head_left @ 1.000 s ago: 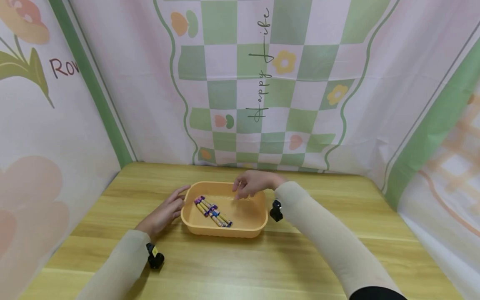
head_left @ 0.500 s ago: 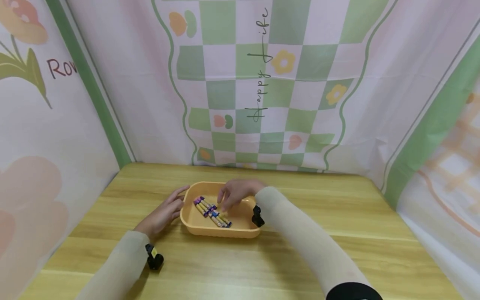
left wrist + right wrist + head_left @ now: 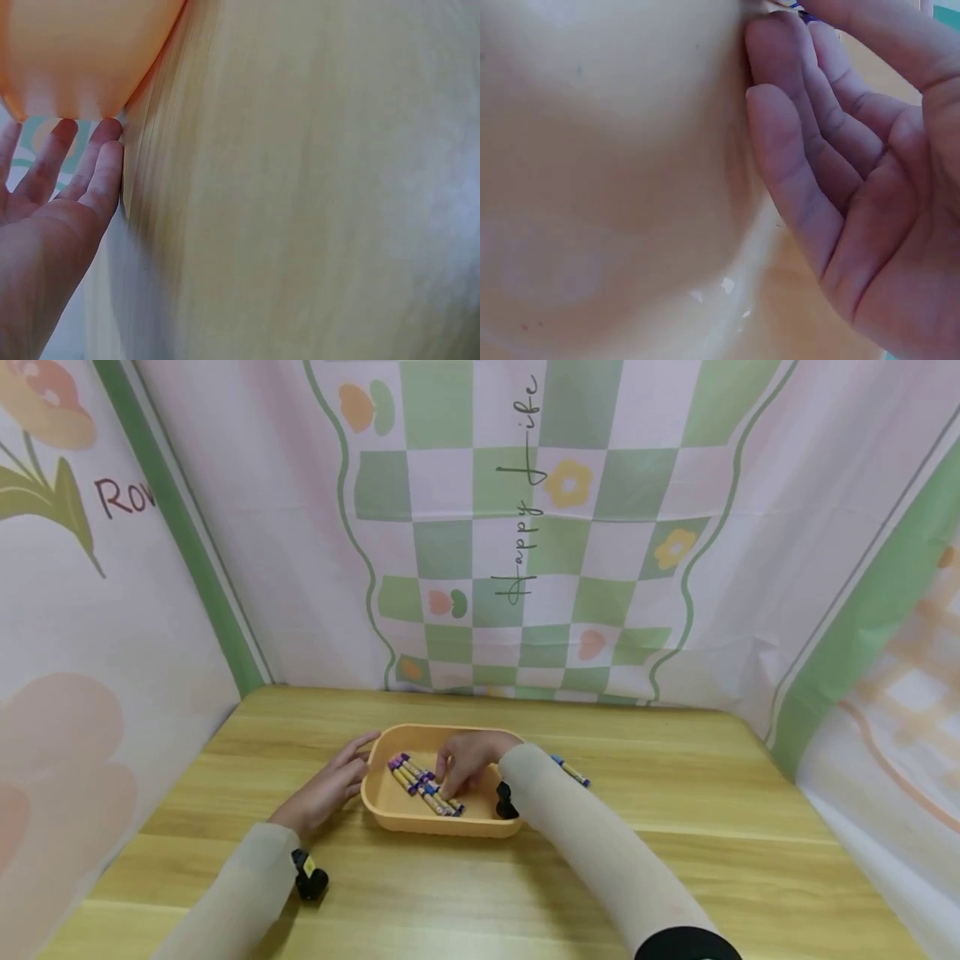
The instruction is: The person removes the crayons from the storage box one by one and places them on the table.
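Observation:
A shallow orange plastic basket (image 3: pixel 442 828) stands on the table with several crayons (image 3: pixel 405 777) in its left half, their wrappers yellow and purple or blue. My right hand (image 3: pixel 465 758) reaches down into it, thumb and fingertips pinching at a crayon (image 3: pixel 807 15) whose end just shows at the top of the right wrist view; the rest is hidden by the fingers. Fingers spread, my left hand (image 3: pixel 326 787) touches the basket's left side with its fingertips. In the left wrist view those fingertips (image 3: pixel 109 129) lie against the orange wall.
One blue-ended crayon (image 3: pixel 573 772) lies on the wooden table (image 3: pixel 450 902) to the right of the basket, partly behind the right sleeve (image 3: pixel 600 835). A patterned curtain (image 3: pixel 555 552) hangs behind the table's far edge.
My right hand has moved left and down from the basket's far right side to the crayons. The crayon on the table has come into sight behind the sleeve. My left hand stays put.

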`<state>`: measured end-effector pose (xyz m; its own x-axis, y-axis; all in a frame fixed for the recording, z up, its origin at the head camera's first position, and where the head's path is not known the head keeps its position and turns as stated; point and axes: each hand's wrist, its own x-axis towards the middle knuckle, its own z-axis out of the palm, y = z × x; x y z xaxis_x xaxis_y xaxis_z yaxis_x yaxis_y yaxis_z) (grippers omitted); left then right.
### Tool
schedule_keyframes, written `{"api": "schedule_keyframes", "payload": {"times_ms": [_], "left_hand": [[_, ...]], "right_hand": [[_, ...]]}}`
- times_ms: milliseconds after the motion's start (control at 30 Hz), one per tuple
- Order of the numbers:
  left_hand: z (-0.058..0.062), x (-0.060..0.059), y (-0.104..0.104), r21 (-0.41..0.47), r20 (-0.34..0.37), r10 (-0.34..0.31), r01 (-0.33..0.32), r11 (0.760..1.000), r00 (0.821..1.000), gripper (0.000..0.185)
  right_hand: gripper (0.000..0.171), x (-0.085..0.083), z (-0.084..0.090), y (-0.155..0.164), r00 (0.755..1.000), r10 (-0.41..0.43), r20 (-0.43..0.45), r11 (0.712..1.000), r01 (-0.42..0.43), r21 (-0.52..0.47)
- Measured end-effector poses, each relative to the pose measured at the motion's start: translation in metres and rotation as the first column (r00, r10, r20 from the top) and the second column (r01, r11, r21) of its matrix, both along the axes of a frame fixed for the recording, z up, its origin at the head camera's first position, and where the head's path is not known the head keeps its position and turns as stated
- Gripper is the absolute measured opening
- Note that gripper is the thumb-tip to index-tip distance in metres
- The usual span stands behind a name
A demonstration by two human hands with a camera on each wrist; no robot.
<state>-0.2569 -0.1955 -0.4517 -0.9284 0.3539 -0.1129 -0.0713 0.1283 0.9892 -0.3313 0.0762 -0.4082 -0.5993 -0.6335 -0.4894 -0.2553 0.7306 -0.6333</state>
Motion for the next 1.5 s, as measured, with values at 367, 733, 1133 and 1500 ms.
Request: {"api": "schedule_keyframes", "payload": {"times_ms": [367,733,1133,1500], "left_hand": [[0.002,0.0,0.001,0.005,-0.011,-0.01,0.01,1.0,1.0,0.063],[0.002,-0.001,0.002,0.0,0.001,0.004,-0.004,1.0,1.0,0.064],[0.002,-0.001,0.003,-0.007,-0.003,0.012,-0.012,1.0,1.0,0.064],[0.001,0.002,0.003,-0.008,-0.008,0.009,-0.009,1.0,1.0,0.065]], "right_hand": [[0.017,-0.002,-0.002,0.002,0.997,-0.033,0.071,0.999,0.032,0.011],[0.021,0.001,0.025,0.008,0.998,-0.011,0.067,1.0,0.01,0.012],[0.024,-0.005,0.066,0.033,1.0,-0.001,-0.031,1.0,0.002,0.026],[0.031,-0.003,0.091,0.087,0.995,-0.042,-0.093,0.999,0.045,0.028]]}}
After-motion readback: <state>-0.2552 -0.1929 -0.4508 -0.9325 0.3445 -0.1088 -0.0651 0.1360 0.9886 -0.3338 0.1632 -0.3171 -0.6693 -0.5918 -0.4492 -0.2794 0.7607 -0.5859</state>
